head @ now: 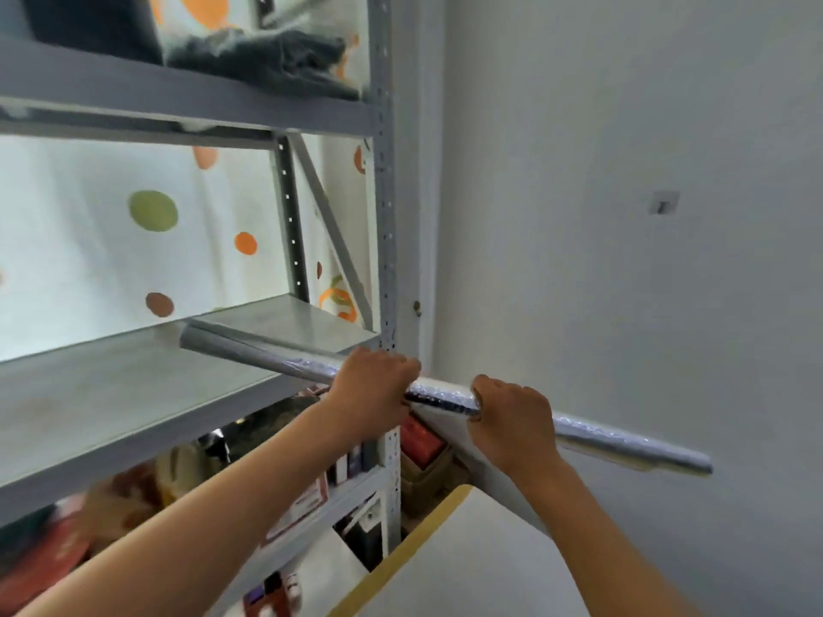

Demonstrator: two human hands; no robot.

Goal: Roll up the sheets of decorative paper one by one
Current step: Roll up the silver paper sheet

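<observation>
Silver paper roll held across the shelf edge, both hands wrapped round its middle.

The roll of paper point(285, 364) is long, thin and shiny, probably light and a bit slick, and liable to dent or crease if squeezed hard; it would likely sag or unwind if held at one end, so a hold near the middle with hands apart seems the sensible one. Its far end rests on the grey shelf point(133, 394), and its near end sticks out past the shelf post toward the white wall point(623, 126). A loose white flap of the sheet point(450, 431) hangs below the roll between the hands, not yet wound in. The left hand point(372, 387) curls over the roll just beside the post; the right hand point(512, 423) grips it a little further along, fingers closed round the tube.
</observation>
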